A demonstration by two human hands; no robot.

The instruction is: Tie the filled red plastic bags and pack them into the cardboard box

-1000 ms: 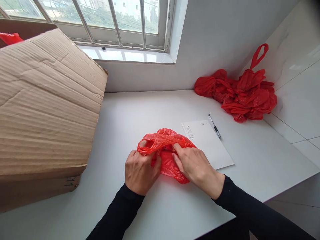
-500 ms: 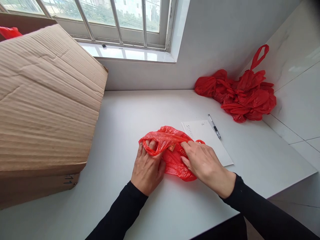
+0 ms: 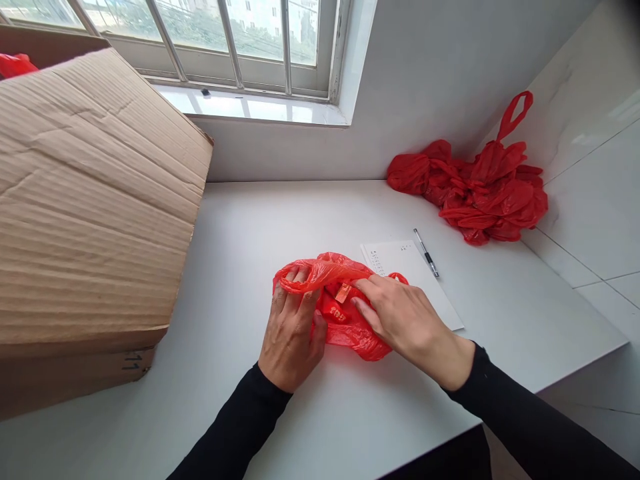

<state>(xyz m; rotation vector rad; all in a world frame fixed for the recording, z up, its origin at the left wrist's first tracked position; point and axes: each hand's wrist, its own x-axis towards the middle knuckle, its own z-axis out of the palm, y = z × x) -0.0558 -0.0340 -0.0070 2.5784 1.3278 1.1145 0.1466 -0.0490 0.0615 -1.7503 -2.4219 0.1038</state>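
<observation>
A red plastic bag [image 3: 357,337] lies on the white table between my hands, its mouth spread toward me. Inside it shows a red item [image 3: 334,311] with yellowish printing, and a small orange-brown label [image 3: 343,293] beside it; what kind of item it is I cannot make out. My left hand [image 3: 293,333] grips the bag's left side, with the fingertips under the rolled edge of the handle. On the other side, my right hand [image 3: 400,310] holds the bag's right edge with bent fingers, the tips partly hidden in the film.
A large cardboard box [image 3: 95,200] with red plastic inside stands at the left. Behind my right hand are a sheet of paper [image 3: 415,273] with writing and a pen [image 3: 426,253]. A heap of red plastic bags [image 3: 480,190] lies in the back right corner.
The bag's mouth has opened wider, so the label and printed red item show more clearly. My left fingers have slid further under the handle edge; my right hand has shifted slightly left.
</observation>
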